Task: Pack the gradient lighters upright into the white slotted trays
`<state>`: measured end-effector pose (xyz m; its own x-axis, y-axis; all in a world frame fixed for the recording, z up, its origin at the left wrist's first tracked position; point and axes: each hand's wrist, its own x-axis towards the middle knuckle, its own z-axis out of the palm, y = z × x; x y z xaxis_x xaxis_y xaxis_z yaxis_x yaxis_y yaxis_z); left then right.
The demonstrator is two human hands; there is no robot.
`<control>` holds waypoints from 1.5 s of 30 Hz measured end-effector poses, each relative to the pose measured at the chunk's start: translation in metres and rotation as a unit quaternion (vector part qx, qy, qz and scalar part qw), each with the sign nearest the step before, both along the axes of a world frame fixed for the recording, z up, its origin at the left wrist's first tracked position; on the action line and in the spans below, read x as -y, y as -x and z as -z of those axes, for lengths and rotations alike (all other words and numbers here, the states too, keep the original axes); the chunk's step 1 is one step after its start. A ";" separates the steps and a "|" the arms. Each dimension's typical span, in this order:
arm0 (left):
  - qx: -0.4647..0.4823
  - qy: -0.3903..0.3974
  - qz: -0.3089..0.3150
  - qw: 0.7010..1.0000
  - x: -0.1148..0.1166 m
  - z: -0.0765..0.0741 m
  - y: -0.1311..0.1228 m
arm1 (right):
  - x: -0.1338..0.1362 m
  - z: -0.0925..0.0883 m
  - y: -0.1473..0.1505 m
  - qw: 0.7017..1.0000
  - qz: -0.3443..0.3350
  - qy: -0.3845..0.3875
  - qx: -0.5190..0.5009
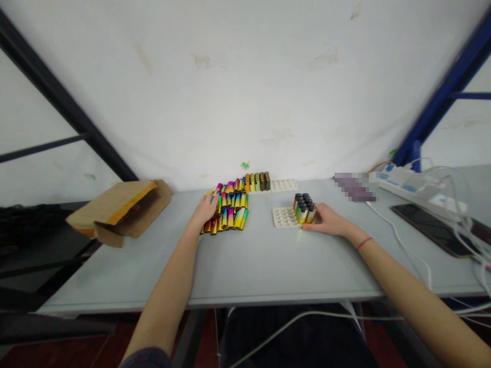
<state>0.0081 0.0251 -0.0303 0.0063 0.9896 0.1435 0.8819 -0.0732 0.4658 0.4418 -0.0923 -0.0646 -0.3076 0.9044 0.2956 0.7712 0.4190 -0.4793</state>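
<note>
Grey table (249,266) meets a white wall (245,92). Your left hand (206,209) lies with loose fingers on the pile of lighters (232,210) near the far edge. Your right hand (326,220) touches the right side of the tray (282,217) beside it, by the standing lighters (303,207); whether it grips cannot be told.

You see the loose lighters (230,209) at centre frame in a metallic rainbow gradient of pink, yellow, green, blue and red. The standing lighters (304,207) show the same gradient under black caps. Their tray (283,218) is white, patterned with a grid of round cells. The far row (258,181) runs orange, yellow, green, brown. The table (249,260) is pale grey. The box (118,209) at left is brown with an orange-yellow face. The wrist band (363,243) is red.
</note>
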 end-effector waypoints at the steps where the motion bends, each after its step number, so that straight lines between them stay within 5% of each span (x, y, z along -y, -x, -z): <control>1: -0.002 -0.003 -0.020 1.000 0.002 -0.002 -0.002 | 0.000 0.000 0.000 1.000 -0.001 0.001 -0.001; 4: 0.006 -0.080 -0.050 0.996 0.011 -0.012 -0.022 | 0.000 -0.001 0.000 1.000 -0.006 0.002 -0.003; 7: 0.043 -0.144 0.130 0.980 0.026 -0.024 -0.067 | 0.000 -0.001 0.001 1.000 -0.009 0.001 -0.004; 11: 0.059 -0.034 0.353 0.933 0.050 -0.030 -0.149 | 0.000 0.002 0.001 1.000 -0.006 -0.002 -0.011; 16: 0.095 0.061 0.400 0.909 0.062 -0.015 -0.215 | -0.001 0.005 0.001 1.000 -0.008 -0.006 -0.013; 21: 0.231 0.052 0.411 0.880 0.053 0.004 -0.218 | -0.001 0.006 0.001 1.000 -0.008 -0.011 -0.009; 26: 0.330 0.054 0.394 0.856 0.045 0.006 -0.212 | -0.002 0.006 0.000 1.000 -0.007 -0.008 -0.003; 38: 0.275 0.040 0.423 0.862 0.055 0.017 -0.208 | -0.003 0.006 -0.001 1.000 -0.005 -0.002 0.001; 45: 0.274 -0.019 0.341 0.899 0.054 0.015 -0.208 | -0.003 0.005 -0.001 1.000 -0.004 0.002 -0.001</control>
<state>0.2160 -0.0286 -0.0456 0.5288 0.7763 0.3431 0.2647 -0.5349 0.8024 0.4423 -0.0891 -0.0693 -0.3146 0.9027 0.2936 0.7664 0.4241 -0.4825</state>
